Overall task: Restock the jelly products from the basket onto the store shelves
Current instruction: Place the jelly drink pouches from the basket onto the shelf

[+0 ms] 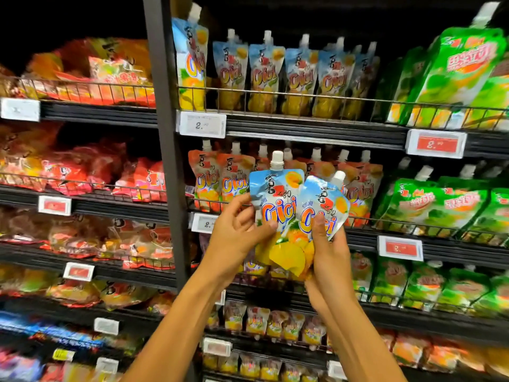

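Both hands were held up before the shelves (363, 239). The grip of the left hand (238, 234) was closed on the left jelly pouch (275, 198), thumb across its front; the right hand (329, 255) clasped the right jelly pouch (323, 201). Each pouch stood long axis upright, white spout up, the right one leaning rightward, before the orange pouches (206, 179).

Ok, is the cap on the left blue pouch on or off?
On: a white cap tops the spout of the left blue pouch, gripped by the left hand.
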A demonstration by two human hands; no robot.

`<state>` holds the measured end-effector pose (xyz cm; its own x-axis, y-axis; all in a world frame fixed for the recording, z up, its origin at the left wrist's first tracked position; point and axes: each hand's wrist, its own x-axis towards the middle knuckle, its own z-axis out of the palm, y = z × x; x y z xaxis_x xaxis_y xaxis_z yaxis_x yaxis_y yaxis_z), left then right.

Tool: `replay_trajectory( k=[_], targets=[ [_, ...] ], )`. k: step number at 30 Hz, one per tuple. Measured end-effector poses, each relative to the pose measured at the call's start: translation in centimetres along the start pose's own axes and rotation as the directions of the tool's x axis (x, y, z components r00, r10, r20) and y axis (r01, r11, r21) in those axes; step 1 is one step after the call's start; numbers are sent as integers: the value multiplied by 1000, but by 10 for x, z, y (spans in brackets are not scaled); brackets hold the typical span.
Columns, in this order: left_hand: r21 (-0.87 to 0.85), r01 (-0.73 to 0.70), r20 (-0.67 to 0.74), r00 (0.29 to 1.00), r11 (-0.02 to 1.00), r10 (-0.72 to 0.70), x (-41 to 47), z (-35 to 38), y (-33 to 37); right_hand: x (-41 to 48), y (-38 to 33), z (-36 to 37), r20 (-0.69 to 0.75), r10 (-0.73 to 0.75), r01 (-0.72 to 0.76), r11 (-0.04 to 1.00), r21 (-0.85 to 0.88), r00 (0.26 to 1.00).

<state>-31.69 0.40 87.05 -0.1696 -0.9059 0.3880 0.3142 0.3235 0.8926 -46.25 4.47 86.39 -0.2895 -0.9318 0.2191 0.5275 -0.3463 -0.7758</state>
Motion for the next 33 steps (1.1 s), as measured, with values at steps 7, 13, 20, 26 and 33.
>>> replay_trajectory(
  k=[7, 13, 20, 26, 33],
  targets=[
    [229, -148, 43, 989, 962, 142, 9, 3, 26, 21, -31, 13, 70, -63, 68, 995, -71, 996],
    [306, -302, -134, 925, 903, 355, 62, 1, 94, 57, -82, 41, 124, -278, 299, 931, -212, 953],
    [510, -485, -128, 774, 710, 620, 129, -6, 158, 94, -122, 65, 194, -385, 427, 861, -277, 902],
    [580, -545, -97, 691, 605, 716, 165, -17, 171, 113, -139, 89, 211, -504, 545, 787, -288, 838],
    [700, -436, -94, 729, 566, 678, 192, -34, 161, 117, -144, 109, 242, -526, 575, 787, -225, 815]
  ],
)
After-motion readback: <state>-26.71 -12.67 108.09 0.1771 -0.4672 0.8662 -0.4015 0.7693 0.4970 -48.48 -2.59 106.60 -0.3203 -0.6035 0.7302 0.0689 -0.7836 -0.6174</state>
